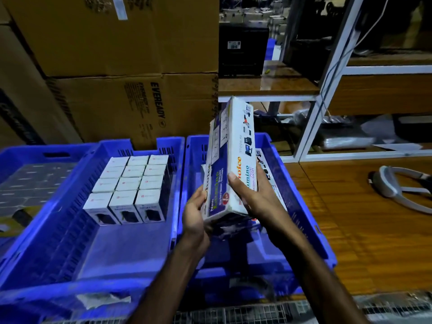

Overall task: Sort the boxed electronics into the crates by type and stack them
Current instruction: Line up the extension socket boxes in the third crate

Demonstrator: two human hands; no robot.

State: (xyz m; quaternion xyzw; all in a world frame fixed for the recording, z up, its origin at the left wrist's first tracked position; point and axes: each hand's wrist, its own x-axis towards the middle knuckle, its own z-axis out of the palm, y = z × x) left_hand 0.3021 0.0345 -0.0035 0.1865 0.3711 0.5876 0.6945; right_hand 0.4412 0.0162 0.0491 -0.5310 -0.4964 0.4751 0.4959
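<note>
Both my hands hold a long white and blue power socket box [230, 157] tilted up above the right blue crate [301, 206]. My left hand [195, 218] grips its near left corner, and my right hand [253, 197] clasps its right side with the thumb on top. Another box of the same kind [268, 169] lies in that crate, mostly hidden behind the held one. The middle blue crate [70, 230] holds several small white boxes [129, 188] packed in neat rows at its far end. Its near half is bare.
A third blue crate [30, 155] at the far left holds dark flat boxes. Large cardboard cartons [117, 66] are stacked behind the crates. A wooden table [364, 230] to the right carries a white headset [397, 185]. White metal shelving [327, 90] stands beyond.
</note>
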